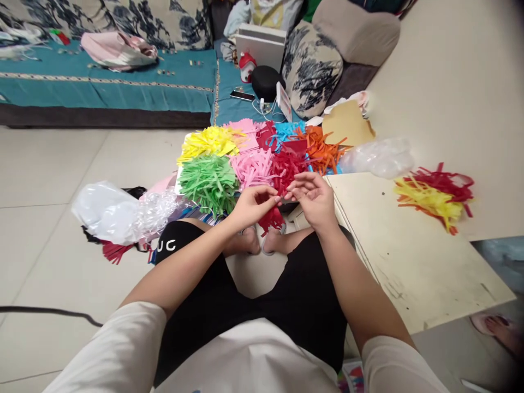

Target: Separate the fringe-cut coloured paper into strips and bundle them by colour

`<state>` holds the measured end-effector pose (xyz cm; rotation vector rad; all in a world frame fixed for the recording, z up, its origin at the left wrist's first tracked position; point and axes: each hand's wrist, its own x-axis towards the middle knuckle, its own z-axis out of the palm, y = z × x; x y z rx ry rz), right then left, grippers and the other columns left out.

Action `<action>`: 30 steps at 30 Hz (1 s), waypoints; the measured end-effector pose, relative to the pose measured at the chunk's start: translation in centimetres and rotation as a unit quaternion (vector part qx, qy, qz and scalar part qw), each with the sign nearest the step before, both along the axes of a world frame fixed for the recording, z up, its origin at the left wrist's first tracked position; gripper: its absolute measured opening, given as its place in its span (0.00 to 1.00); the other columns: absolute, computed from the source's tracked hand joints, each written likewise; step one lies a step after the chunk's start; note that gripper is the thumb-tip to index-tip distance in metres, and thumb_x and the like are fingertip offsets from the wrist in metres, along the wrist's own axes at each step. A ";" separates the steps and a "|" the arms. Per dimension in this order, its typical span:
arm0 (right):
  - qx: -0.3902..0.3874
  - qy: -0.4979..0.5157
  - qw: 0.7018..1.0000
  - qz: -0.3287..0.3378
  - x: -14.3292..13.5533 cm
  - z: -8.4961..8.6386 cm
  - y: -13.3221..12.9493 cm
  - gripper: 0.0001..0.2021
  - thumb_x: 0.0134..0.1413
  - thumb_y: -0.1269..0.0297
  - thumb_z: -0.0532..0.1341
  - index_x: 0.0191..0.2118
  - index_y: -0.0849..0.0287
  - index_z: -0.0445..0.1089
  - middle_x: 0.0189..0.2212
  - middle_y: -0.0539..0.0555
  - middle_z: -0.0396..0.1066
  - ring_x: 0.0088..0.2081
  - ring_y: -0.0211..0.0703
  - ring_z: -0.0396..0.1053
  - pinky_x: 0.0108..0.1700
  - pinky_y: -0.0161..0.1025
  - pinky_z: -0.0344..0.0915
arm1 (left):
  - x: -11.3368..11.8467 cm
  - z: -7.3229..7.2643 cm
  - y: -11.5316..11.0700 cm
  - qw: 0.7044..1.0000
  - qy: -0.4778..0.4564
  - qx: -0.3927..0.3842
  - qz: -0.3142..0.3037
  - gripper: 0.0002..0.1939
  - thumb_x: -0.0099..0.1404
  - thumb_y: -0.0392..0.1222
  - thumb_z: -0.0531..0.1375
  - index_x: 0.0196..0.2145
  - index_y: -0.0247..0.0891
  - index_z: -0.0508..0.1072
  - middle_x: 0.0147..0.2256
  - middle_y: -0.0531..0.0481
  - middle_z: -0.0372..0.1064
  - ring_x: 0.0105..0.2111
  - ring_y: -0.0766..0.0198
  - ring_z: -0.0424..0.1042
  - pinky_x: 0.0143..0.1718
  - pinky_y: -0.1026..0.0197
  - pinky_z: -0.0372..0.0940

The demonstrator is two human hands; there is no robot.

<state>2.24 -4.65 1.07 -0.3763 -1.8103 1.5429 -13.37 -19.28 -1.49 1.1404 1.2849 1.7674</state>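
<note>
Between my knees hangs a red paper tassel (271,219), its fringe pointing down. My left hand (257,205) pinches the tassel's top between thumb and fingers. Close beside it, my right hand (311,197) has its fingers curled with the thumb near the fingertips; whether they grip part of the tassel is too small to make out. Just beyond my hands lie heaps of fringed paper: green (209,183), pink (251,168), dark red (289,166), yellow (210,143), blue (289,134) and orange (323,147).
At my right, a pale board (405,251) bears a red and yellow tassel bunch (438,194). Clear plastic bags lie to the left (108,213) and right (379,157). Behind stands a teal-covered sofa (123,87) with a phone (242,95). Another person's foot (497,326) shows at far right.
</note>
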 end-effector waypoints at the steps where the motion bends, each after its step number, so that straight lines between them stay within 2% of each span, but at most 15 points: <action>1: 0.012 0.001 1.000 0.001 0.1 0.1 -0.2 0.30 0.60 0.34 0.83 0.53 0.47 0.76 0.41 0.52 0.87 0.35 0.45 0.85 0.41 0.44 0.85 | 0.1 0.1 0.0 1.000 0.016 0.000 -0.001 0.26 0.70 0.66 0.78 0.39 0.38 0.83 0.36 0.45 0.87 0.38 0.54 0.88 0.44 0.54 0.82; 8: 0.054 0.018 0.998 -0.012 -0.1 0.5 -1.3 0.23 0.66 0.42 0.79 0.53 0.46 0.73 0.39 0.50 0.83 0.37 0.46 0.84 0.45 0.46 0.86 | -0.2 0.7 -0.5 0.983 0.172 -0.019 0.059 0.17 0.73 0.55 0.74 0.38 0.38 0.84 0.35 0.46 0.85 0.33 0.59 0.80 0.38 0.59 0.73; 16: 0.084 -0.011 0.996 -0.038 0.1 0.0 -1.1 0.18 0.67 0.48 0.76 0.52 0.46 0.72 0.42 0.52 0.82 0.42 0.49 0.84 0.50 0.49 0.84 | -0.3 1.1 -0.7 0.959 0.271 -0.045 0.073 0.08 0.73 0.46 0.70 0.36 0.40 0.82 0.34 0.48 0.84 0.35 0.58 0.79 0.44 0.56 0.74; 20: 0.181 -0.038 0.983 -0.022 0.7 0.1 -1.1 0.11 0.70 0.61 0.71 0.54 0.47 0.75 0.47 0.55 0.84 0.48 0.53 0.85 0.58 0.54 0.83 | -0.4 1.0 -0.8 0.948 0.307 -0.051 0.067 0.04 0.73 0.40 0.69 0.37 0.40 0.82 0.36 0.48 0.84 0.35 0.57 0.79 0.45 0.56 0.72; 23: 0.259 -0.080 0.962 0.013 1.0 0.3 -1.1 0.13 0.68 0.68 0.68 0.54 0.47 0.78 0.49 0.56 0.86 0.50 0.57 0.85 0.58 0.56 0.82 | -0.5 0.8 -0.9 0.934 0.348 -0.054 0.066 0.03 0.72 0.36 0.67 0.38 0.40 0.82 0.37 0.47 0.84 0.36 0.57 0.79 0.46 0.56 0.71; 25: 0.280 -0.105 0.954 0.035 1.0 0.3 -1.0 0.15 0.67 0.70 0.67 0.55 0.47 0.79 0.49 0.57 0.86 0.50 0.59 0.85 0.57 0.56 0.82 | -0.6 0.6 -0.9 0.926 0.368 -0.055 0.063 0.04 0.72 0.35 0.66 0.38 0.40 0.82 0.37 0.47 0.84 0.36 0.57 0.79 0.45 0.56 0.71; 27: 0.259 -0.116 0.958 0.051 0.9 0.0 -0.8 0.17 0.66 0.69 0.67 0.58 0.48 0.80 0.50 0.57 0.87 0.50 0.58 0.85 0.57 0.55 0.82 | -0.8 0.6 -0.9 0.925 0.372 -0.054 0.061 0.04 0.72 0.35 0.66 0.38 0.40 0.82 0.36 0.46 0.84 0.35 0.57 0.79 0.43 0.56 0.70; 30: 0.166 -0.109 0.978 0.061 0.6 -0.3 -0.2 0.18 0.63 0.63 0.72 0.58 0.48 0.81 0.50 0.55 0.87 0.46 0.54 0.85 0.54 0.52 0.84 | -0.9 0.6 -0.8 0.930 0.356 -0.056 0.063 0.05 0.72 0.36 0.66 0.37 0.40 0.82 0.35 0.47 0.84 0.34 0.57 0.79 0.42 0.57 0.70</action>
